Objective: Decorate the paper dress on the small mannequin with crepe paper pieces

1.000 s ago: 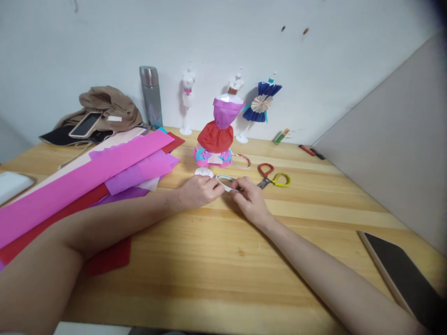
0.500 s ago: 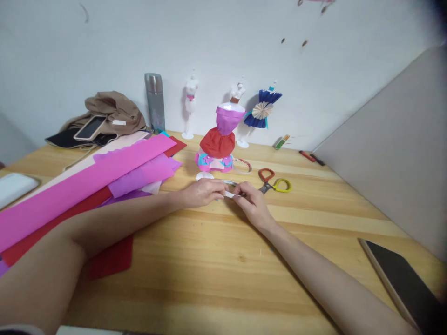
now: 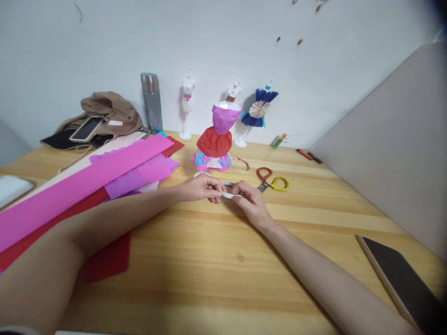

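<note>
Between my hands is a thin white roll of tape [image 3: 229, 195], held just above the table. My right hand [image 3: 254, 205] grips the roll's right side between thumb and fingers. My left hand [image 3: 199, 188] is closed at its left side, fingertips pinching the tape's edge. Just behind stands a small dress form in a paper dress [image 3: 214, 141], with a purple top, red skirt and pink-and-blue hem. A second thin ring of tape [image 3: 243, 164] lies beside the hem. Scissors [image 3: 267, 183] with red and yellow handles rest right of my right hand.
Pink, purple and red paper sheets [image 3: 87, 170] pile up at left under my forearm. A grey flask [image 3: 152, 104], a white mannequin [image 3: 187, 104] and a blue-dressed mannequin [image 3: 259, 111] stand along the wall. A dark phone-like slab [image 3: 400, 279] lies front right.
My left hand has shifted slightly left, its fingers opening a little at the tape roll's edge. My right hand keeps its grip. The whole view has drifted slightly.
</note>
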The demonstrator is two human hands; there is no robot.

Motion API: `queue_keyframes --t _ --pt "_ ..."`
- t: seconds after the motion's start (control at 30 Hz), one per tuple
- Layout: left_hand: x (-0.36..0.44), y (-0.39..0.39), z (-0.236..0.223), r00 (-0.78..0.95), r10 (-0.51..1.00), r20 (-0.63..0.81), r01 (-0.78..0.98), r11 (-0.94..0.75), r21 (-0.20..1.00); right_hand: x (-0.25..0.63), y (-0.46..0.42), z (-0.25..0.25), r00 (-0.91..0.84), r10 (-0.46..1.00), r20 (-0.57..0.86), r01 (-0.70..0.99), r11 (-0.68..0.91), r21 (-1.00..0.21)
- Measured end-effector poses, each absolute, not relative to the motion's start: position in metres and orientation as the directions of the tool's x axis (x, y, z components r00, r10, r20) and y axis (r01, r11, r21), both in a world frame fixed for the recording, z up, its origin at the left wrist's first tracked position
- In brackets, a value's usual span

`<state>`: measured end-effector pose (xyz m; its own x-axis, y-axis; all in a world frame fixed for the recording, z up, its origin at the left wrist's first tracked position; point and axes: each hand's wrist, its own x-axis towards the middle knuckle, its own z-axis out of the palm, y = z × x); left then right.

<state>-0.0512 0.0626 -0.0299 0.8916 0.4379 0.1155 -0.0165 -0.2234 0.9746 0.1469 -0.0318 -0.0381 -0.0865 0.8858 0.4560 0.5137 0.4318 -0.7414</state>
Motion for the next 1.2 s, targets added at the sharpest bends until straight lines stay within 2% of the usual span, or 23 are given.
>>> queue_keyframes --t 0.13,0.23,0.3,0.37,0.4,0.6,0.83,0.93,1.0,1.07,1.13,1.2 --pt "-0.052 0.063 -0.029 0.880 0.462 0.106 -0.011 -0.204 0.979 0.147 -0.033 -0.035 -0.133 0.835 0.534 0.523 0.516 -0.678" --pt "-0.052 0.065 -0.032 0.871 0.484 0.078 -0.001 -0.159 0.987 0.171 -0.025 -0.024 -0.202 0.740 0.641 0.607 0.608 -0.511" --pt "-0.051 0.067 -0.033 0.873 0.484 0.052 0.010 -0.124 0.992 0.203 -0.015 -0.017 -0.142 0.736 0.661 0.766 0.505 -0.398" --pt "-0.050 0.068 -0.034 0.878 0.477 0.030 0.020 -0.100 0.995 0.240 -0.003 -0.016 -0.075 0.805 0.589 0.903 0.305 -0.302" --pt "-0.050 0.069 -0.034 0.881 0.472 0.022 0.025 -0.092 0.995 0.258 0.002 -0.017 -0.060 0.832 0.551 0.919 0.261 -0.295" --pt "-0.050 0.070 -0.031 0.874 0.485 -0.017 0.045 -0.046 0.998 0.307 0.011 -0.037 -0.120 0.965 0.234 0.957 0.175 -0.233" --pt "-0.050 0.069 -0.033 0.851 0.519 -0.077 0.036 0.089 0.995 0.304 0.003 -0.020 -0.103 0.994 0.041 0.985 0.107 -0.138" --pt "-0.050 0.068 -0.034 0.826 0.557 -0.086 0.010 0.137 0.990 0.305 -0.006 -0.011 -0.005 0.998 -0.059 0.995 -0.001 -0.102" --pt "-0.050 0.068 -0.034 0.823 0.561 -0.093 0.008 0.151 0.988 0.309 -0.012 -0.007 0.120 0.988 -0.099 0.976 -0.136 -0.173" --pt "-0.051 0.068 -0.034 0.829 0.549 -0.109 0.025 0.158 0.987 0.314 -0.018 -0.005 0.239 0.969 -0.058 0.905 -0.244 -0.348" --pt "-0.052 0.069 -0.033 0.827 0.548 -0.123 0.038 0.163 0.986 0.317 -0.023 -0.003 0.294 0.955 0.037 0.791 -0.221 -0.570" --pt "-0.052 0.068 -0.033 0.822 0.555 -0.127 0.041 0.164 0.986 0.315 -0.027 0.002 0.291 0.950 0.108 0.650 -0.113 -0.752"
